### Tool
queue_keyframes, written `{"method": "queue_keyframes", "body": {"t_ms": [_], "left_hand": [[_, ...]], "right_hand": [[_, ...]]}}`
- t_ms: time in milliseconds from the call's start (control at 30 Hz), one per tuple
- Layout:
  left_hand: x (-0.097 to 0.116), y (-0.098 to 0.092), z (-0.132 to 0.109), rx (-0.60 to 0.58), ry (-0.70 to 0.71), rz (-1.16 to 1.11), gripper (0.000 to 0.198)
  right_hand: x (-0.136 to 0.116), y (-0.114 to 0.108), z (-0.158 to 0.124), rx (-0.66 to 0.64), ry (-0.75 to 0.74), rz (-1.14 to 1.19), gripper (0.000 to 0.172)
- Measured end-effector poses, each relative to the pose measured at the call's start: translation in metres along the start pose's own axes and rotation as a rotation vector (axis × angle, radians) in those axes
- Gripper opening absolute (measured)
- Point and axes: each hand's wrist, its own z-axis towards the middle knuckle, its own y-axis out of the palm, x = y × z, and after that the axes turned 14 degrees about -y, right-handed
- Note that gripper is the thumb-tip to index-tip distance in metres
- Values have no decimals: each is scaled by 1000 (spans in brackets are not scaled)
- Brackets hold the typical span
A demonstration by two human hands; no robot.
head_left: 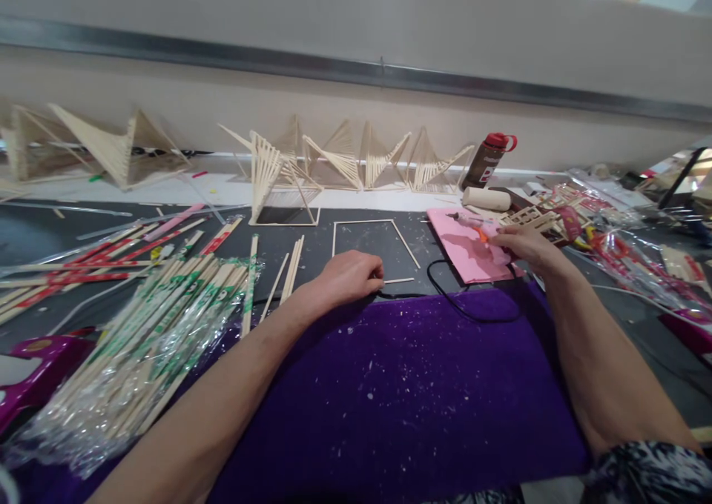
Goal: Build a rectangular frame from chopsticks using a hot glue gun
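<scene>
My left hand is closed at the near side of a partial frame of thin wooden sticks lying on the dark table. A short thin stick pokes out to the right from its fingertips. My right hand is wrapped round a hot glue gun with an orange trigger. The gun's nozzle points left, above a pink board. Its black cord loops over the edge of the purple cloth. My fingers partly hide the gun's body.
Wrapped chopsticks in clear plastic are piled at left, beside loose chopsticks. Several twisted stick models stand along the back wall. A red-capped bottle stands back right, near cluttered packaging. Purple cloth covers the front.
</scene>
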Motion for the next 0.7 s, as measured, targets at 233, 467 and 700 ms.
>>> {"method": "queue_keyframes", "body": {"t_ms": [233, 467, 700], "left_hand": [[11, 19, 1, 85, -43, 95, 23], [13, 14, -1, 123, -78, 127, 29], [-7, 1, 4, 295, -69, -58, 23]], "right_hand": [[-42, 14, -4, 104, -180, 459, 20], [-72, 39, -13, 105, -214, 659, 22], [-90, 47, -24, -112, -215, 916, 29]]}}
